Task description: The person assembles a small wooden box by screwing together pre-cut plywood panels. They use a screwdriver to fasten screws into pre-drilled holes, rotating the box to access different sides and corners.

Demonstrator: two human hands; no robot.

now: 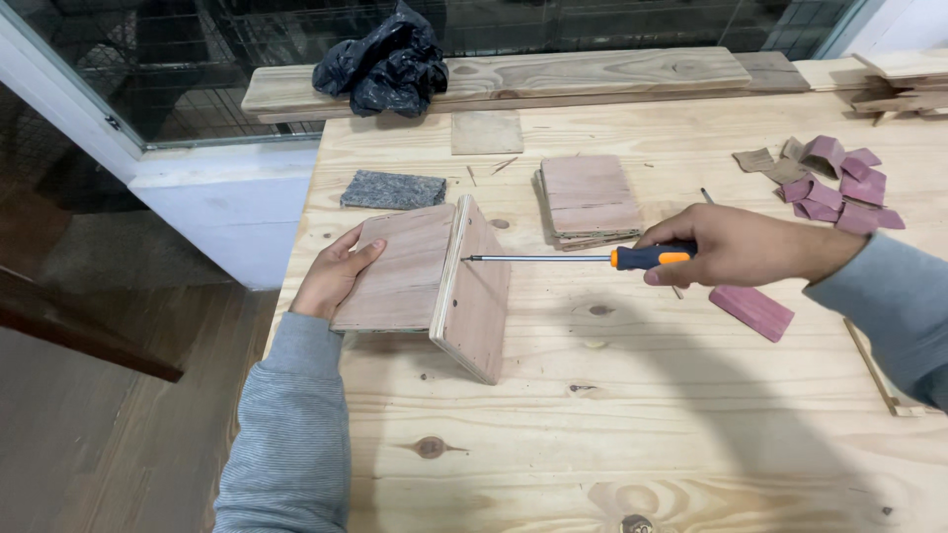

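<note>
Head view, pine bench (691, 415) by a window.

Left hand (334, 274): open, palm and fingers flat against the left end of the flat board (400, 268), thumb over its top edge. It presses, does not wrap.

Right hand (726, 247): closed around the orange-and-black handle of the screwdriver (573, 259). Shaft runs level, pointing left; tip sits on the face of the upright board (476, 291), near its upper edge. Whether a screw is under the tip cannot be told.

Workpiece: two plywood boards joined in an L. The flat board butts against the upright board at a right angle. The assembly stands near the left edge of the bench, roughly midway along its depth.

Around it:
- Grey pad (393, 190) behind the workpiece, near the left edge.
- Stack of thin panels (588, 200) behind the screwdriver shaft, well clear of it.
- Reddish block (751, 312) just below the right hand.
- Scatter of purple and tan scraps (834, 183) toward the far right corner.
- Small square panel (487, 132) at the far edge.
- Long plank (553, 77) along the far edge, with a crumpled black bag (383, 61) on its left end.
- Thin wood strip (874, 370) at the right edge, partly under the right sleeve.
</note>
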